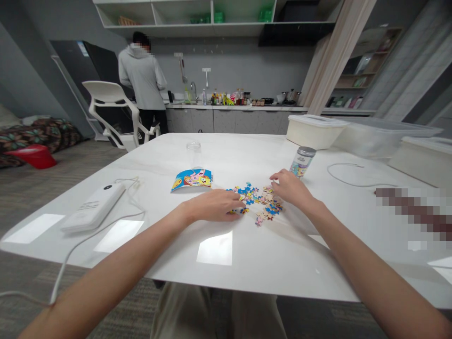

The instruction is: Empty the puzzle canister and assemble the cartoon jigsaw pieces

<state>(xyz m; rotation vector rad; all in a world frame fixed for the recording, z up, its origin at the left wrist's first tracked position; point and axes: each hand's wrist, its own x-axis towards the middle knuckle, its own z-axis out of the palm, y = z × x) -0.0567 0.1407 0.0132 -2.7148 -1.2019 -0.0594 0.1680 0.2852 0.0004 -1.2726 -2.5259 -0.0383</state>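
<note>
Loose jigsaw puzzle pieces (256, 200) in blue, yellow and pink lie in a small spread on the white table (219, 278). My left hand (212, 205) rests palm down at the left edge of the pieces, its fingers curled over some of them. Whether it grips one is hidden. My right hand (289, 188) hovers at the pile's upper right, fingers apart and holding nothing. A colourful cartoon picture card (191, 180) lies just beyond my left hand. A small lidded puzzle canister (302, 161) stands just beyond my right hand, and a clear glass (194, 154) stands farther back.
A white power bank (93, 206) with a trailing cable lies at the table's left. White lidded plastic boxes (377, 137) line the far right. A loose white cable (353, 174) lies on the right. A person (143, 77) stands at the back counter beyond a white chair (113, 106).
</note>
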